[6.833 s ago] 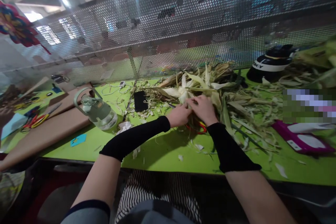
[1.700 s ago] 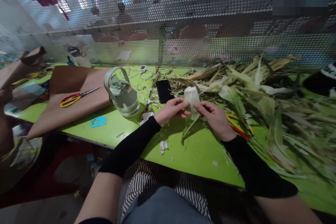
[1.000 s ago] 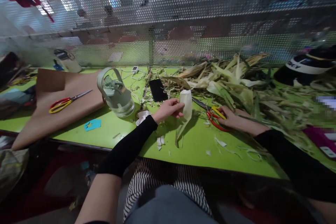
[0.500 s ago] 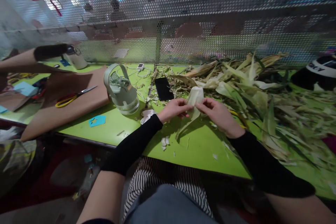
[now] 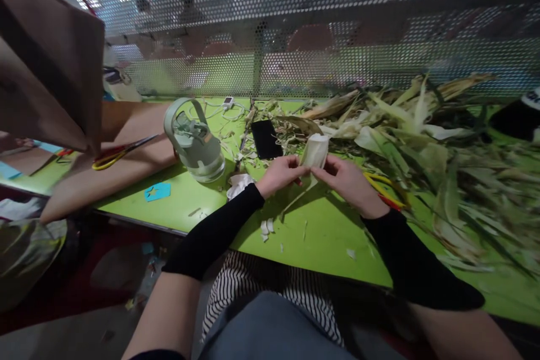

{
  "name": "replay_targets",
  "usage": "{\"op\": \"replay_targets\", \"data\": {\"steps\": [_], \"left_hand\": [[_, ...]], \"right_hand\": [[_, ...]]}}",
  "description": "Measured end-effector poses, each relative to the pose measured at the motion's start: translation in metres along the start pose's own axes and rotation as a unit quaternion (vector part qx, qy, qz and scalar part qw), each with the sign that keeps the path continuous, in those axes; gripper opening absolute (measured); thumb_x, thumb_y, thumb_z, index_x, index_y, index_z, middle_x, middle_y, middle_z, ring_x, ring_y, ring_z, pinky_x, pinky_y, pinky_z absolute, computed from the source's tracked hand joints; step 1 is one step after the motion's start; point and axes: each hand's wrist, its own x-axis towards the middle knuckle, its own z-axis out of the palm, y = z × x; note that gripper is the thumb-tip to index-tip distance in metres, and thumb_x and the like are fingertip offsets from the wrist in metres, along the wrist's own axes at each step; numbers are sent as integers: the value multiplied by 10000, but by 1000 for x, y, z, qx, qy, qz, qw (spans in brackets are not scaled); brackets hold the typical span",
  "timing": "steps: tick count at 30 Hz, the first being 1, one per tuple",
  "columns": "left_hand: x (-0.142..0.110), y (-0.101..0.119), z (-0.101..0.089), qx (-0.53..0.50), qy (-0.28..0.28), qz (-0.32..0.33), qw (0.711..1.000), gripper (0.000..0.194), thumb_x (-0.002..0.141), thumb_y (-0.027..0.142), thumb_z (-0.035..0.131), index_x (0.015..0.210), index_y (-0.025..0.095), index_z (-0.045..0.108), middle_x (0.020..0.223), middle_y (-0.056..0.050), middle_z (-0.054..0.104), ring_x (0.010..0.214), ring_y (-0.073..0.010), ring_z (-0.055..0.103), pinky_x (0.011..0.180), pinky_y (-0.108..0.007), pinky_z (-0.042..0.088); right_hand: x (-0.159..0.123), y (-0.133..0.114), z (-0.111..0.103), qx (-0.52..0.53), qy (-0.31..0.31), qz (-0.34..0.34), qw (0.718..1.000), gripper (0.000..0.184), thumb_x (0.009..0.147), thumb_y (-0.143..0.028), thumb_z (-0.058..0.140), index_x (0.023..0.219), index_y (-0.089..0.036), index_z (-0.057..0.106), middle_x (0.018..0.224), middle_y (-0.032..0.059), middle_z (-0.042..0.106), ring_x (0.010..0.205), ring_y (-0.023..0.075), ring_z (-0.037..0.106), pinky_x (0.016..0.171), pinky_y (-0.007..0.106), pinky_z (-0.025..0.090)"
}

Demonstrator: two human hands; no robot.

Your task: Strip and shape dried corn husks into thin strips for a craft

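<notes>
Both hands meet over the near middle of the desk (image 5: 295, 261). The left hand (image 5: 278, 174) and right hand (image 5: 350, 185) pinch the pale husk piece (image 5: 316, 149) low on its two sides, thumbs toward fingers; its broad end points up and a thin tail slants down toward the near left. Judgement: gripping low leaves the upper part uncovered, and opposed pinches probably steady so light a piece. Fingertip detail behind it is hidden. Scissors with yellow and red handles (image 5: 382, 185) lie just beside the right wrist, presumably within easy reach. The husk pile (image 5: 405, 124) spreads far and right, likely giving the hands working room. Black phone (image 5: 266, 139) lies flat beyond the left hand; the green bottle (image 5: 198, 149) stands upright to the left, apart from both hands.
</notes>
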Motion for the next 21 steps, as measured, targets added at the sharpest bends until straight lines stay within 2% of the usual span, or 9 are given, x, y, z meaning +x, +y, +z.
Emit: {"op": "replay_targets", "data": {"steps": [2, 5, 6, 8, 11, 13, 16, 19, 21], "left_hand": [[0, 0, 1, -3, 27, 11, 1000, 115, 872, 165, 663, 820, 138, 564, 723, 48, 577, 530, -34, 551, 493, -176, 340], [-4, 4, -2, -33, 113, 53, 992, 129, 886, 228, 662, 869, 161, 553, 779, 42, 585, 578, -41, 554, 523, -176, 386], [-5, 6, -4, -48, 114, 57, 991, 174, 911, 303, 641, 856, 164, 553, 776, 34, 584, 595, -51, 558, 532, -183, 396], [-8, 9, -8, -90, 33, 30, 995, 370, 942, 506, 561, 813, 159, 564, 760, 11, 583, 625, -71, 571, 554, -205, 418], [-10, 11, -9, -174, -85, 2, 981, 408, 868, 553, 648, 839, 149, 598, 772, 15, 585, 643, -57, 544, 613, -210, 435], [-8, 9, -8, -215, -69, 21, 974, 337, 761, 398, 798, 850, 148, 590, 777, 40, 576, 647, -36, 518, 636, -200, 419], [-2, 4, -7, -243, -25, 47, 969, 361, 680, 293, 850, 837, 155, 556, 795, 50, 592, 676, -40, 538, 652, -209, 406], [2, -1, -8, -231, -28, 67, 970, 372, 685, 306, 842, 865, 159, 552, 810, 42, 618, 696, -58, 565, 667, -229, 413], [4, -4, -8, -199, -41, 79, 976, 366, 697, 309, 836, 878, 155, 558, 790, 41, 615, 679, -61, 558, 663, -237, 409]], "right_hand": [[0, 2, 2, -13, 36, -12, 999, 239, 821, -432, 670, 832, -194, 695, 724, 42, 684, 685, 221, 634, 683, 372, 527], [-2, 0, 4, -14, 206, -100, 973, 213, 842, -406, 663, 847, -197, 702, 820, 61, 686, 747, 230, 642, 705, 390, 539], [-4, -1, 4, -23, 273, -142, 951, 192, 852, -388, 659, 847, -204, 712, 869, 69, 686, 809, 240, 650, 752, 407, 545], [-6, -4, 3, -53, 346, -212, 912, 150, 868, -344, 656, 827, -224, 736, 932, 73, 672, 914, 251, 649, 833, 429, 541], [-10, -6, 3, -79, 310, -262, 911, 137, 882, -276, 641, 815, -249, 758, 942, 63, 642, 924, 237, 643, 824, 425, 552], [-10, -7, 4, -68, 275, -258, 924, 122, 882, -277, 642, 850, -265, 760, 991, 74, 641, 947, 243, 642, 824, 434, 564], [-6, -8, 6, 52, 252, -145, 955, 155, 894, -387, 628, 949, -276, 721, 996, 79, 647, 893, 238, 651, 769, 426, 583], [-2, -10, 7, 226, 105, 20, 968, 351, 885, -582, 570, 897, -246, 673, 797, 46, 640, 711, 210, 634, 630, 374, 561], [-3, -13, 7, 267, 26, 74, 961, 395, 792, -627, 670, 802, -233, 642, 715, 20, 624, 657, 190, 605, 604, 340, 533]]}}
